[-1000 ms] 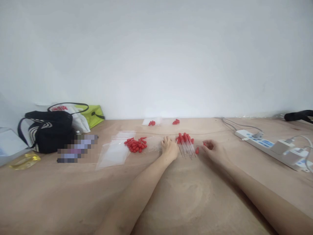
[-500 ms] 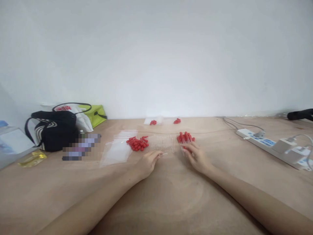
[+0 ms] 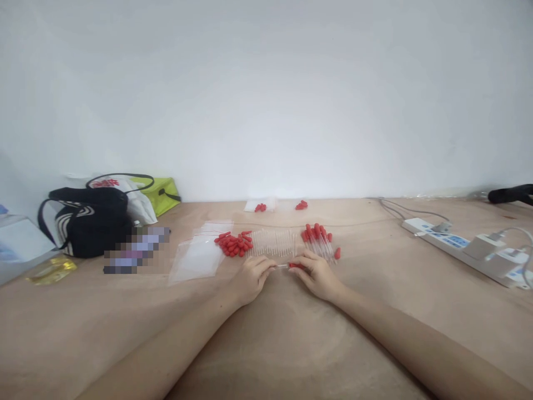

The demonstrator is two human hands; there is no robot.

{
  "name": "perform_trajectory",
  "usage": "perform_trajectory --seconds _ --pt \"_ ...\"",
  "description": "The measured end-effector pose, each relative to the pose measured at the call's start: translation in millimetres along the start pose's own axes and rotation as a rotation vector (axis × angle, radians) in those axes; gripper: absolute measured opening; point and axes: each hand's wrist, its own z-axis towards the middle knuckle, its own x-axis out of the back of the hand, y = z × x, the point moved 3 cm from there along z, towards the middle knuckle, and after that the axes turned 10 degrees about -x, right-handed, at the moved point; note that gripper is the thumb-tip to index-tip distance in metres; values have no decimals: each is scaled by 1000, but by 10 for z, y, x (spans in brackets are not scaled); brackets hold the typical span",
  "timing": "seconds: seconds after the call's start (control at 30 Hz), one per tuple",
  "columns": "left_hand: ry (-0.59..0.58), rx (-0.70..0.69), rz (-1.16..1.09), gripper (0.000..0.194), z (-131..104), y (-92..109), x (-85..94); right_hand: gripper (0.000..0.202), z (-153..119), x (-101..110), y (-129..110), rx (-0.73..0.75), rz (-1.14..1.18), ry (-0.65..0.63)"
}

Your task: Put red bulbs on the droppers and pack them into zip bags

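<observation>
My left hand (image 3: 252, 278) pinches a clear glass dropper tube (image 3: 282, 266), held level just above the table. At the tube's right end, my right hand (image 3: 318, 276) is closed on a red rubber bulb (image 3: 295, 265), which meets or nearly meets the glass. Behind both hands lies a row of bare glass tubes (image 3: 272, 243). A heap of loose red bulbs (image 3: 233, 244) is to the row's left. To its right, several droppers with red bulbs (image 3: 317, 232) lie in a bunch, and a single red bulb (image 3: 337, 253) rests beside them.
Clear plastic bags (image 3: 200, 255) lie left of the bulb heap. A black bag (image 3: 94, 222) and a green bag (image 3: 164, 195) stand at the back left. On the right is a white power strip (image 3: 443, 240) with plugged-in adapters. Small red bulb groups (image 3: 301, 205) sit by the wall.
My right hand has moved left from the bunch of droppers to the tube, now with a red bulb in its fingers. My left hand has stayed nearly in place with the tube.
</observation>
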Motion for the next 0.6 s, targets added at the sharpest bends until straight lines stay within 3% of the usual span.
perform_trajectory --seconds 0.6 --pt "87 -130 -106 24 -9 -5 -40 18 1 -21 -26 52 -16 -110"
